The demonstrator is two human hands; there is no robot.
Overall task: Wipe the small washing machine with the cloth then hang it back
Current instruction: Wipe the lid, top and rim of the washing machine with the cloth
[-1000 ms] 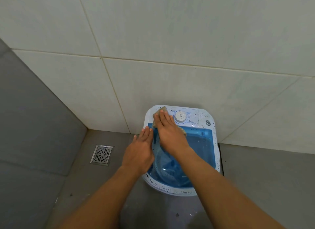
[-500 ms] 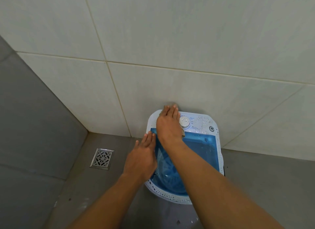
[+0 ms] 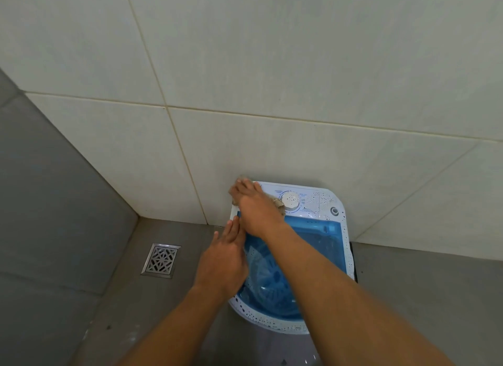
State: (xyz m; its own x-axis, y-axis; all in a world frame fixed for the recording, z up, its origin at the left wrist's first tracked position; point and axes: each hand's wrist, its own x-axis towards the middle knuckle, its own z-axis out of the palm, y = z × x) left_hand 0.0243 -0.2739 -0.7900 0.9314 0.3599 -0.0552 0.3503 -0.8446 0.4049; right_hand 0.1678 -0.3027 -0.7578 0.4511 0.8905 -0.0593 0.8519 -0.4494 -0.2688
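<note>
Right hand (image 3: 257, 210) flat, pressing cloth (image 3: 277, 202) on washing machine (image 3: 321, 202); left hand (image 3: 223, 259) flat, bracing. Press evenly, sweep right toward dial (image 3: 290, 200).

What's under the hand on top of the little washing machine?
A tan cloth, pressed flat by the right hand on the washing machine's white top. Only its edges peek out; the rest is covered.

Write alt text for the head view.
The right hand presses a beige cloth onto the back left corner of a small white-and-blue plastic washing machine; the left hand rests flat on its left rim.
</note>
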